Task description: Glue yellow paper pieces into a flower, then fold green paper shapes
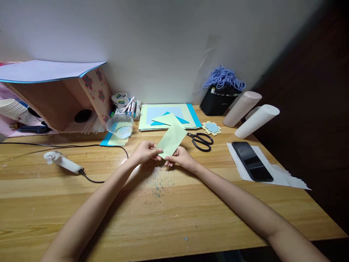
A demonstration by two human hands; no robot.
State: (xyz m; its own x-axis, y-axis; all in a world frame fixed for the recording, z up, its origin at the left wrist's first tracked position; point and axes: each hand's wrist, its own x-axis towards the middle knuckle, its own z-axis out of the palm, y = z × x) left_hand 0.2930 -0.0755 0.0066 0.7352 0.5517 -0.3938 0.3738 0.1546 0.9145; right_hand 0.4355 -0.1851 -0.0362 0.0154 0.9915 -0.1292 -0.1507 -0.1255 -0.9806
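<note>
Left hand [148, 151] and right hand [180, 158] both pinching pale green paper [172, 140] by lower end; black-handled scissors [203, 141] just beyond.

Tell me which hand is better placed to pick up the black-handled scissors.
Probably the right hand: the scissors lie on its side, closer to it than to the left hand. Both hands hold the pale green paper.

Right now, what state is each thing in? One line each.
Held paper: raised
Left grip: closed on held paper
Right grip: closed on held paper
Scissors: lying down, partly hidden
Phone: face up, dark
White tool: lying down, cord attached
Tub: uncovered
Yarn: heaped, tangled
Cups: stacked
Flowered box: open-fronted
</note>
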